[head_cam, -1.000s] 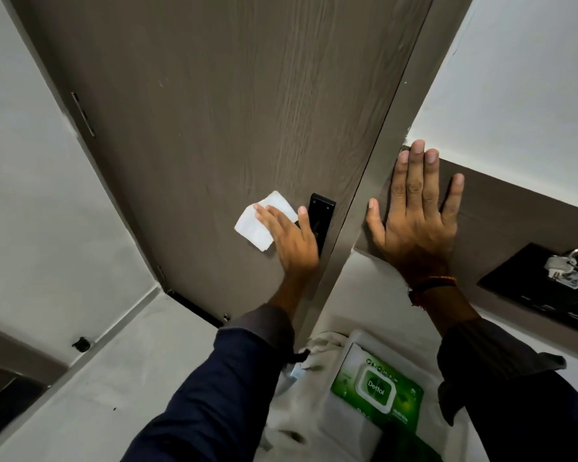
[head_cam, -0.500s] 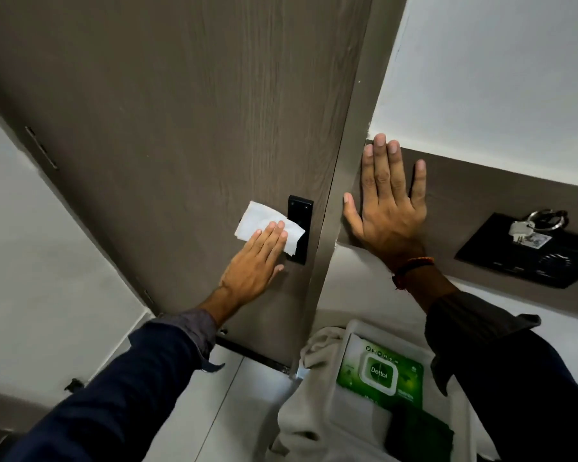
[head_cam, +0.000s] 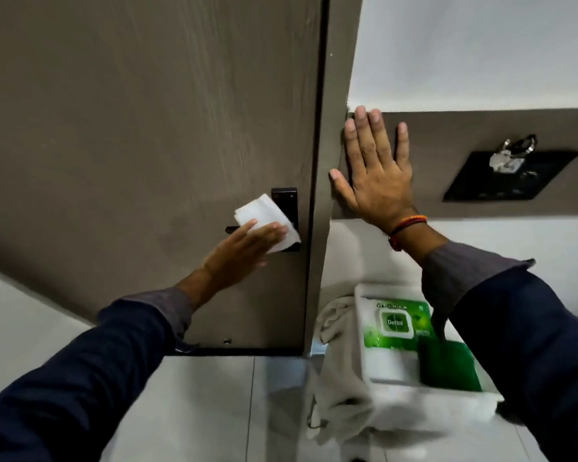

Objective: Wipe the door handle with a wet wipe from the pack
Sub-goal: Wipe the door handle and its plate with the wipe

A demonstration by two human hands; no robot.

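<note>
A black door handle with its lock plate (head_cam: pixel 286 199) sits on the brown wooden door (head_cam: pixel 147 128), near the door's right edge. My left hand (head_cam: pixel 239 253) presses a white wet wipe (head_cam: pixel 264 218) flat against the handle, fingers stretched over the wipe; the lever is mostly hidden beneath it. My right hand (head_cam: pixel 374 171) lies flat and spread on the brown wall panel right of the door frame, holding nothing. The green wet wipe pack (head_cam: pixel 397 323) lies in a white tray (head_cam: pixel 394 383) below my right arm.
A beige cloth (head_cam: pixel 334 361) hangs over the tray's left side, and a dark green item (head_cam: pixel 447 365) stands in it. A black wall panel with keys (head_cam: pixel 511 173) is on the right. Pale floor tiles lie below the door.
The view has swung so the door stands more upright. My left hand has slid the wipe right and down, from beside the lock plate onto the handle. My right hand stays on the wall panel.
</note>
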